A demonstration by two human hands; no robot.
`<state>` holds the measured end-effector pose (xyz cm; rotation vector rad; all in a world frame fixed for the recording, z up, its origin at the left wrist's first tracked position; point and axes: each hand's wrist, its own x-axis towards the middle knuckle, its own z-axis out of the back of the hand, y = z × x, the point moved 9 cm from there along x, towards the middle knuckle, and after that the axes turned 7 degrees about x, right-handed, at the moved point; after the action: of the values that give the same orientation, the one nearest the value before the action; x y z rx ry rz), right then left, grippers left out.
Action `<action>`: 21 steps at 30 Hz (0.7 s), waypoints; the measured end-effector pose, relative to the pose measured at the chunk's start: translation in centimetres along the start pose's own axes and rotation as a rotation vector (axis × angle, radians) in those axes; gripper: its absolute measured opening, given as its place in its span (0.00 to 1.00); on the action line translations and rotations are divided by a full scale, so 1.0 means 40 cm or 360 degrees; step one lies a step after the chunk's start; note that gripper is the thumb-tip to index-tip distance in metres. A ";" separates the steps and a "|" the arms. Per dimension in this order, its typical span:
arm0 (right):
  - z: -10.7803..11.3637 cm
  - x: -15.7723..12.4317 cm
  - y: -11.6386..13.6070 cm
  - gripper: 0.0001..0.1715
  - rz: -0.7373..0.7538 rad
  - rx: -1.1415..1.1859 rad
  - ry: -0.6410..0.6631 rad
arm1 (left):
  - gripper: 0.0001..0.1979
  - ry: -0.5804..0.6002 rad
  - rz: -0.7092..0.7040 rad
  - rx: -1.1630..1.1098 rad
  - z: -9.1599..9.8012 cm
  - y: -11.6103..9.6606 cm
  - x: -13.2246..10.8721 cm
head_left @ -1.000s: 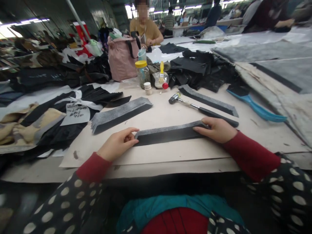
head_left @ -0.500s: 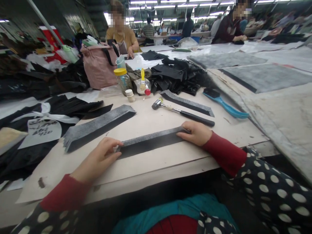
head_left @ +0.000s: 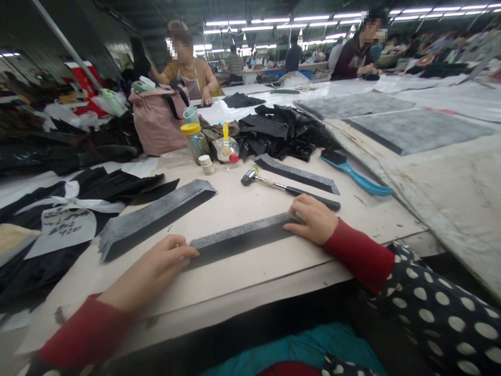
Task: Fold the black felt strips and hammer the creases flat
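A long strip of folded material [head_left: 242,243], black along the near side and speckled grey along the far side, lies across the board in front of me. My left hand [head_left: 170,261] is closed at its left end, fingertips on the strip's edge. At the other end, my right hand [head_left: 312,218] pinches the strip between thumb and fingers. Just beyond the right hand lies a hammer [head_left: 289,189] with a black handle. Further left, a fanned stack of similar strips [head_left: 156,219] rests on the board, and another stack [head_left: 297,174] lies behind the hammer.
Behind stand a yellow-lidded jar [head_left: 195,141], a small white bottle [head_left: 206,165] and a yellow brush [head_left: 226,140]. A blue-handled brush [head_left: 360,177] lies right. Black pieces [head_left: 274,130] and a pink bag [head_left: 156,122] are further back. A person [head_left: 190,73] works across the table.
My left hand's fingers have come closer together on the strip's left end. My right fingers have shifted slightly on the other end. The view has tilted a little; the person opposite has raised one arm.
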<state>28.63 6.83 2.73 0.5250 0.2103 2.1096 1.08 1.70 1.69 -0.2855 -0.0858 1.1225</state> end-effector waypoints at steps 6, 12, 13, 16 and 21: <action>0.022 -0.049 0.000 0.16 0.0128 -0.0032 -0.0048 | 0.14 -0.0029 0.0030 0.0192 0.012 -0.015 -0.019; -0.001 -0.057 0.061 0.14 0.0339 -0.0083 0.0064 | 0.14 -0.0079 0.0016 0.0337 0.028 -0.037 0.002; -0.003 -0.051 0.064 0.14 0.0325 -0.0083 0.0055 | 0.14 -0.0060 0.0019 0.0369 0.033 -0.038 0.009; -0.013 -0.034 0.066 0.14 0.0281 -0.0086 0.0015 | 0.16 -0.0003 0.0098 0.0472 0.050 -0.027 0.029; -0.031 -0.022 0.060 0.14 0.0260 -0.0093 -0.0051 | 0.21 0.0171 0.0108 0.0497 0.063 -0.011 0.029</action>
<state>26.68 4.83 2.20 0.5567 0.0894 2.2567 1.45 3.01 4.14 -0.0697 0.1946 1.1672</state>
